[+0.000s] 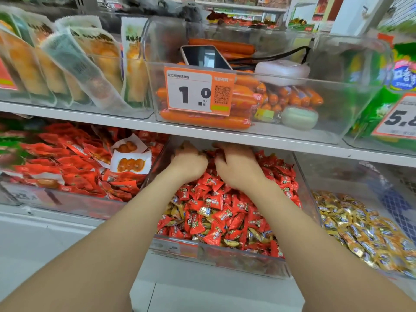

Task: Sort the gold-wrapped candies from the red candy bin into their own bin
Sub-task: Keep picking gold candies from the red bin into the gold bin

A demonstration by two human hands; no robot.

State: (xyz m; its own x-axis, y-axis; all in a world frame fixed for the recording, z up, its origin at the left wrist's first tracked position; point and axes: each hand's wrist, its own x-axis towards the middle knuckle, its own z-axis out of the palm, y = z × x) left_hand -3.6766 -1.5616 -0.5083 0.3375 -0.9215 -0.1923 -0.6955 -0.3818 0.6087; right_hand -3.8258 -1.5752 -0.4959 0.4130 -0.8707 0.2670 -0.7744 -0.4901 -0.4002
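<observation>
Both hands are pushed into the rear of the clear plastic bin of red-wrapped candies point(225, 257), just under the white shelf edge point(112, 120). The left hand point(190, 164) and the right hand point(236, 170) are held side by side, knuckles up, fingers bent down into the heap; the fingertips are buried, so it cannot be told whether anything is gripped. Gold-wrapped candies point(256, 236) are scattered among the red ones, mostly toward the front wall. Just to the right, a neighbouring clear bin point(337, 176) is partly filled with a pile of gold candies point(360, 228). Above, an orange price tag point(199, 91) is fixed to a bin of orange sausages point(202, 121), with a phone point(206, 57) laid on top
</observation>
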